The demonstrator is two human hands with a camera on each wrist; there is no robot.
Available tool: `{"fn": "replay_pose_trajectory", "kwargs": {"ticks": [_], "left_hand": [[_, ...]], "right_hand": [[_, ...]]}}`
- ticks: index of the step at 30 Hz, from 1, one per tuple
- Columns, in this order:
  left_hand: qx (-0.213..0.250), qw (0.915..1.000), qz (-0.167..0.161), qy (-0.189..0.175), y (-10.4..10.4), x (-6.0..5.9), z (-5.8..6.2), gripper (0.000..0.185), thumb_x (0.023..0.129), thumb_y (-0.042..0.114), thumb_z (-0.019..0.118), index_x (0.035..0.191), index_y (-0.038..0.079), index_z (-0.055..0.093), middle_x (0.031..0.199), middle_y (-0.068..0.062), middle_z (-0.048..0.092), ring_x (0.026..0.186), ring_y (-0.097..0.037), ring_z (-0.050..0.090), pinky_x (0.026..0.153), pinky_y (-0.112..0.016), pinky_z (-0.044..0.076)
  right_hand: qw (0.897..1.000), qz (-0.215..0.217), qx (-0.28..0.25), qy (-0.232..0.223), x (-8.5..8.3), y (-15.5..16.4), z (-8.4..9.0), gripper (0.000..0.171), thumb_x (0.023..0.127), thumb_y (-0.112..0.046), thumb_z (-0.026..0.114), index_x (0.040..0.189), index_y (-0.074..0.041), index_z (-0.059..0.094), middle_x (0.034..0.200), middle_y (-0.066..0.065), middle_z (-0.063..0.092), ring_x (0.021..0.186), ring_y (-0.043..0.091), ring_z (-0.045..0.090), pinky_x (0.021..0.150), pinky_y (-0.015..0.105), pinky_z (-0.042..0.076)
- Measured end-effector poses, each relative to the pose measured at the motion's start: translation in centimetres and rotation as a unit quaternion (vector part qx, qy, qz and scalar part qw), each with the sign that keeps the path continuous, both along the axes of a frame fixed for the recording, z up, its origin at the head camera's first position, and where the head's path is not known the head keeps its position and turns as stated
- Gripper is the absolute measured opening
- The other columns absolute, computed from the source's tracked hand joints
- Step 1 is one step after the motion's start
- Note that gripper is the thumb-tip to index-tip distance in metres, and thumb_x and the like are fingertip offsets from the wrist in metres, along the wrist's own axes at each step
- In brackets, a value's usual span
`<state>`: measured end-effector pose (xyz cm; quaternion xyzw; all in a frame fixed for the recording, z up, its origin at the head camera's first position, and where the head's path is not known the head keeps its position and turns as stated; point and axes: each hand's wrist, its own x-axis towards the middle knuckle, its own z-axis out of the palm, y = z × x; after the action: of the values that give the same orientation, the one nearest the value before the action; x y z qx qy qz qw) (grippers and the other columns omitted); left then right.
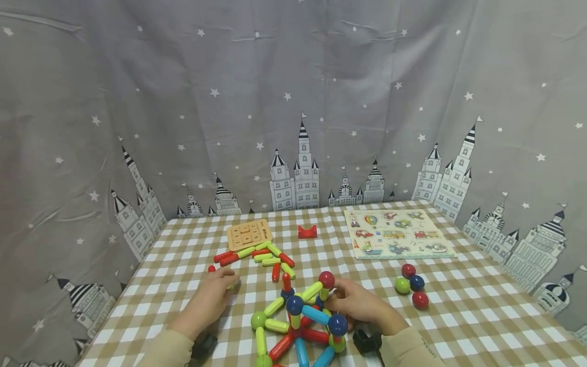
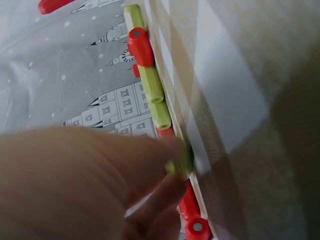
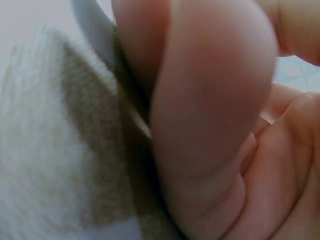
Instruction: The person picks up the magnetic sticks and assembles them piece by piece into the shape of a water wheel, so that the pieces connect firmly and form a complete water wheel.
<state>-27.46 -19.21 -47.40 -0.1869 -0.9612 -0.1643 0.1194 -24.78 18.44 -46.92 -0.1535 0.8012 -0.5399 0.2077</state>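
My left hand [image 1: 211, 298] is left of centre, low over the checked cloth. It pinches a yellow-green rod [image 2: 184, 161] between thumb and fingers, with more rods lined up beyond it in the left wrist view. In front of me stands a magnetic ball-and-rod structure [image 1: 294, 306], made of red, blue and yellow-green rods joined by coloured balls. One red rod [image 1: 286, 282] points upward from a dark blue ball at its back. My right hand [image 1: 359, 303] holds the structure's back right side; its curled fingers [image 3: 210, 110] fill the right wrist view, hiding the grip.
Loose red and yellow-green rods [image 1: 270, 261] lie behind the structure, near a wooden number board [image 1: 249, 234]. A red curved block [image 1: 307, 232] sits farther back. Several loose balls [image 1: 402, 285] are on the right, before a picture puzzle board [image 1: 399, 234]. A grey curtain [image 1: 293, 66] hangs behind.
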Motion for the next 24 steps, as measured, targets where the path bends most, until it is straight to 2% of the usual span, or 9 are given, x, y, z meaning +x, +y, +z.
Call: {"fn": "replay_pose_trajectory", "kwargs": {"ticks": [4,7,9,12,16,20,24], "left_hand": [[0.032,0.9988,0.022,-0.031,1.0,-0.8,0.3,0.011,0.09,0.01,0.079,0.1,0.008,0.076,0.108,-0.01,0.063,0.093,-0.02,0.064,0.084,-0.042,0.056],[0.04,0.9963,0.047,-0.059,1.6,-1.2,0.6,0.01,0.09,0.015,0.08,0.097,0.01,0.075,0.105,-0.009,0.062,0.089,-0.019,0.063,0.081,-0.043,0.056],[0.038,0.9955,0.05,-0.07,1.8,-1.4,0.7,0.013,0.088,0.016,0.081,0.098,0.01,0.075,0.108,-0.01,0.063,0.092,-0.021,0.064,0.083,-0.046,0.056],[0.058,0.9948,0.035,-0.077,1.7,-1.6,0.6,0.015,0.085,0.013,0.084,0.098,0.01,0.076,0.108,-0.011,0.063,0.095,-0.023,0.064,0.087,-0.048,0.055],[0.089,0.9937,0.011,-0.066,1.3,-1.9,0.3,0.017,0.083,0.007,0.085,0.096,0.012,0.077,0.101,-0.007,0.062,0.093,-0.02,0.063,0.088,-0.045,0.055],[0.076,0.9954,-0.005,-0.059,1.4,-2.0,0.2,0.015,0.084,0.013,0.085,0.095,0.016,0.076,0.095,0.0,0.06,0.087,-0.013,0.059,0.084,-0.04,0.054],[0.074,0.9962,-0.029,-0.035,2.1,-1.5,0.8,0.017,0.086,0.019,0.084,0.099,0.017,0.074,0.096,0.005,0.061,0.09,-0.011,0.061,0.085,-0.039,0.054]], "right_hand": [[1.0,-0.001,-0.004,0.0,0.0,0.1,0.1,0.031,0.094,-0.018,0.071,0.123,-0.008,0.063,0.078,0.004,0.063,0.046,0.011,0.053,0.042,0.023,0.046],[1.0,0.001,-0.004,0.002,-0.1,0.1,0.0,0.03,0.094,-0.018,0.071,0.122,-0.009,0.063,0.077,0.003,0.063,0.046,0.011,0.053,0.042,0.023,0.046],[1.0,0.003,-0.003,0.004,-0.2,0.1,-0.1,0.03,0.094,-0.018,0.071,0.122,-0.009,0.063,0.076,0.003,0.064,0.046,0.011,0.053,0.042,0.023,0.046],[1.0,0.007,0.001,0.005,-0.2,0.1,-0.1,0.03,0.094,-0.019,0.071,0.122,-0.011,0.064,0.076,0.002,0.063,0.045,0.011,0.053,0.042,0.022,0.045],[1.0,0.008,0.003,0.007,-0.2,0.0,0.0,0.032,0.094,-0.02,0.071,0.123,-0.011,0.064,0.075,0.002,0.062,0.045,0.011,0.053,0.041,0.022,0.045],[1.0,0.005,-0.002,0.007,-0.1,0.0,0.2,0.031,0.094,-0.019,0.071,0.123,-0.011,0.064,0.074,0.003,0.062,0.045,0.011,0.053,0.041,0.023,0.045],[1.0,0.003,-0.005,0.002,0.0,0.0,0.3,0.032,0.094,-0.018,0.071,0.125,-0.011,0.064,0.074,0.003,0.062,0.045,0.011,0.053,0.041,0.023,0.046]]}}
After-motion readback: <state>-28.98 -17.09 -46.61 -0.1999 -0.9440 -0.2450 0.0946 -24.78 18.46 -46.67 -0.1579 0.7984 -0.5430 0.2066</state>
